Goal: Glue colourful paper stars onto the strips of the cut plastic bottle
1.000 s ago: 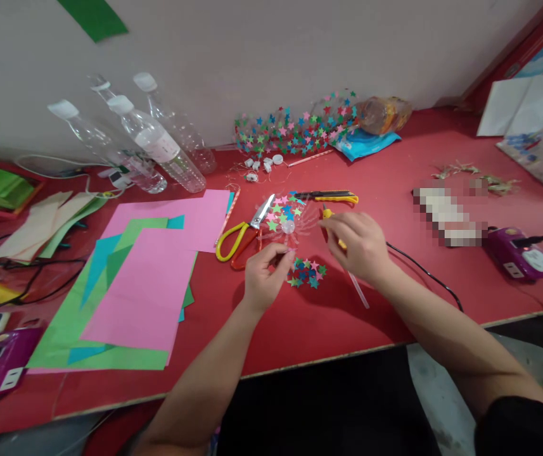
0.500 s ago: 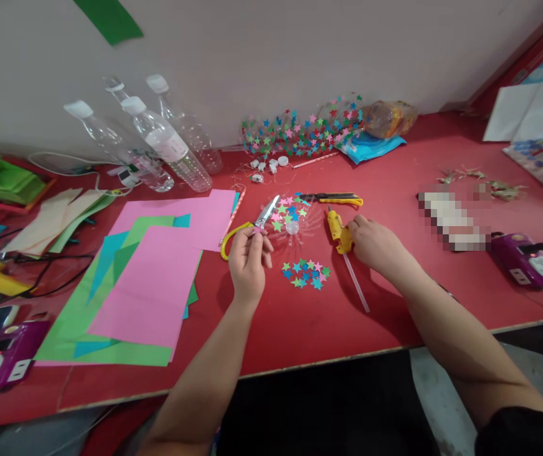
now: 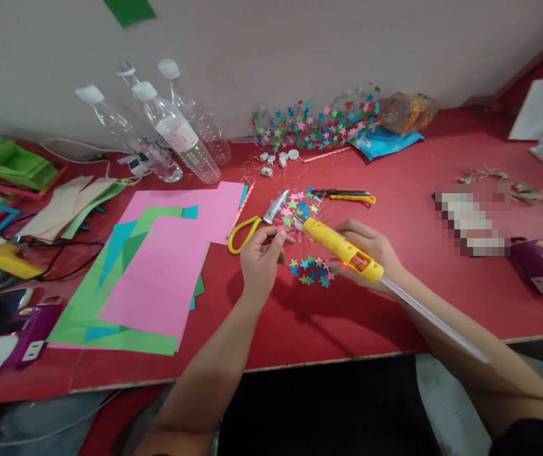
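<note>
The right hand (image 3: 379, 248) grips a yellow plastic glue gun (image 3: 329, 239), its long axis slanting from nozzle at far left to clear stick at near right. The nozzle lies just beyond the left hand (image 3: 258, 265), whose fingertips pinch a small pink paper piece. Loose paper stars (image 3: 313, 272) lie between the hands on the red table (image 3: 309, 326), below a grey wall (image 3: 252, 44).

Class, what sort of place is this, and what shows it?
Probably a craft workspace: the red tabletop bears overlapping pink, green and blue paper sheets and small multicoloured flat stars, and the right hand holds a yellow plastic glue gun.
</note>
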{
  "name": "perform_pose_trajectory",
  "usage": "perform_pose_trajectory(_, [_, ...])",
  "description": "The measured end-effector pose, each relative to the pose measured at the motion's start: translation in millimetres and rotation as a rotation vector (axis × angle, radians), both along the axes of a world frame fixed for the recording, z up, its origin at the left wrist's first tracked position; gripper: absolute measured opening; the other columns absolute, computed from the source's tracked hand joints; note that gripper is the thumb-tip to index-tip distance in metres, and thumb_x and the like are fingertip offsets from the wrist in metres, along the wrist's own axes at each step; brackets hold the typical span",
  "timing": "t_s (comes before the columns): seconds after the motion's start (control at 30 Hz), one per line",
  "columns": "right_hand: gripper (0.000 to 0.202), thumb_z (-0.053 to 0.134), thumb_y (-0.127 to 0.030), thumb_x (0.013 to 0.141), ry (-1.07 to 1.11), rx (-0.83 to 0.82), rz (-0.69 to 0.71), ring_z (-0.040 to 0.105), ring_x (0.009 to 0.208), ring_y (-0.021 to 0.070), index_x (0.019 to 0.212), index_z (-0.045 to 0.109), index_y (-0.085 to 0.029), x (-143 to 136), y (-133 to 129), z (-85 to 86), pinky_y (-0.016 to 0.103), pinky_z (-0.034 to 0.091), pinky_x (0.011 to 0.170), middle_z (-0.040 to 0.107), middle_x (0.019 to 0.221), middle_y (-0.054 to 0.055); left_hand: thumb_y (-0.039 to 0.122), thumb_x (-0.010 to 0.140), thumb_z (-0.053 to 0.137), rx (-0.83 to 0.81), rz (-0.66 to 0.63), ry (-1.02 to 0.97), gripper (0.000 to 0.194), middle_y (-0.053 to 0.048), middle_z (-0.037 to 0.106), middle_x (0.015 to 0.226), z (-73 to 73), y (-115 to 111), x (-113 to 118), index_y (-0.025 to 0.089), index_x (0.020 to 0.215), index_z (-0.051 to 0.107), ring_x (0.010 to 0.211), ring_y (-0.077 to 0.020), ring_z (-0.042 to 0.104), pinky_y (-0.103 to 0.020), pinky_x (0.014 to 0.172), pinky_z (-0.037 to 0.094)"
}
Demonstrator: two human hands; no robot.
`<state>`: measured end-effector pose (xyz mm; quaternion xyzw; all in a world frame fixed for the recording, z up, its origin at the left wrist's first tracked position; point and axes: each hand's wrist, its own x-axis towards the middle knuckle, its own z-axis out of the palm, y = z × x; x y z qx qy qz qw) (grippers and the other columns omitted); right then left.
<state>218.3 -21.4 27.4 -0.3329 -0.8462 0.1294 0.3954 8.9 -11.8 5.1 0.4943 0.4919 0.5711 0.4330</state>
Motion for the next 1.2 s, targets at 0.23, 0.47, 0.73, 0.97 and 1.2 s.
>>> perform_pose_trajectory(0.23, [0.035,0.051,-0.045,0.093,0.022,-0.097,0.033,0.049,0.055,0.0125,0.069,0.050,-0.020,-8,-7,-7.8,0.026,0.037,0.053,0.051,0.064,0.001,0.027,0.079,0.067,-0.024,-0.015,-0.002,0.009,0.007,0.051,0.046,-4.3,0,-1,0.019,0.074,0.066,0.037,-0.0067,0.047,-0.019,0.038,0.040])
perform_pose_trajectory(0.47, [0.034,0.052,-0.040,0.092,-0.012,-0.129,-0.003,0.046,0.052,0.0114,0.065,0.047,-0.020,-10,-6,-11.1,0.026,0.034,0.051,0.046,0.060,-0.001,0.027,0.080,0.065,-0.035,-0.026,0.021,0.009,0.007,0.051,0.045,-2.6,-1,0,0.020,0.076,0.068,0.038,-0.0083,0.045,-0.021,0.040,0.041])
perform_pose_trajectory(0.73, [0.035,0.052,-0.039,0.091,-0.039,-0.119,-0.025,0.040,0.049,0.0095,0.062,0.043,-0.021,-11,-6,-12.1,0.024,0.029,0.049,0.040,0.057,-0.004,0.033,0.078,0.068,-0.023,-0.022,0.037,0.013,0.006,0.050,0.045,0.2,-2,1,0.020,0.075,0.068,0.038,-0.0086,0.044,-0.021,0.040,0.039])
perform_pose_trajectory(0.97, [0.035,0.053,-0.038,0.091,-0.049,-0.094,-0.044,0.040,0.048,0.0095,0.062,0.041,-0.022,-10,-6,-14.4,0.025,0.029,0.049,0.040,0.056,-0.004,0.030,0.079,0.067,-0.017,-0.025,0.035,0.012,0.006,0.049,0.046,0.8,-3,1,0.020,0.073,0.067,0.039,-0.0084,0.045,-0.021,0.041,0.039])
perform_pose_trajectory(1.2, [0.035,0.052,-0.039,0.091,-0.075,-0.082,-0.041,0.040,0.049,0.0091,0.062,0.044,-0.021,-11,-5,-14.4,0.024,0.029,0.050,0.042,0.056,-0.004,0.032,0.079,0.066,-0.033,-0.028,0.056,0.013,0.006,0.050,0.047,-0.4,-2,1,0.020,0.073,0.067,0.039,-0.0084,0.045,-0.022,0.041,0.040])
